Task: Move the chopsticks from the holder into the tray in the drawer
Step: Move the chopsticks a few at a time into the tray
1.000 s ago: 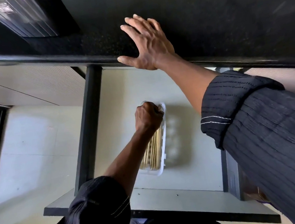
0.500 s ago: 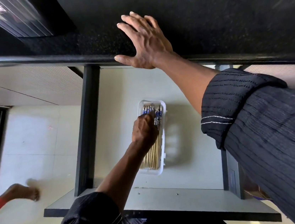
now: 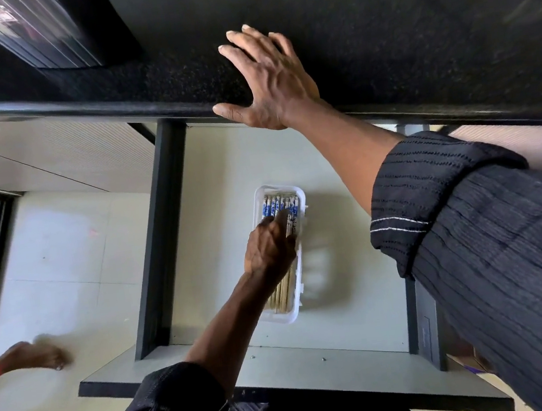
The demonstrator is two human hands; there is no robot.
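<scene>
so the chopsticks are lying in a neat row in the white tray inside the open drawer, blue patterned ends toward the counter. left hand sits right on top of them, fingers pointing forward and pressing down, not pinching any. right hand is flat on the counter edge, fingers spread, holding nothing

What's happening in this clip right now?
A person leans over an open drawer. The left hand is down in the white tray, fingers resting on the chopsticks that lie lengthwise in it, blue-patterned ends farthest from the person. The right hand is spread flat on the black countertop. No holder is in view.
</scene>
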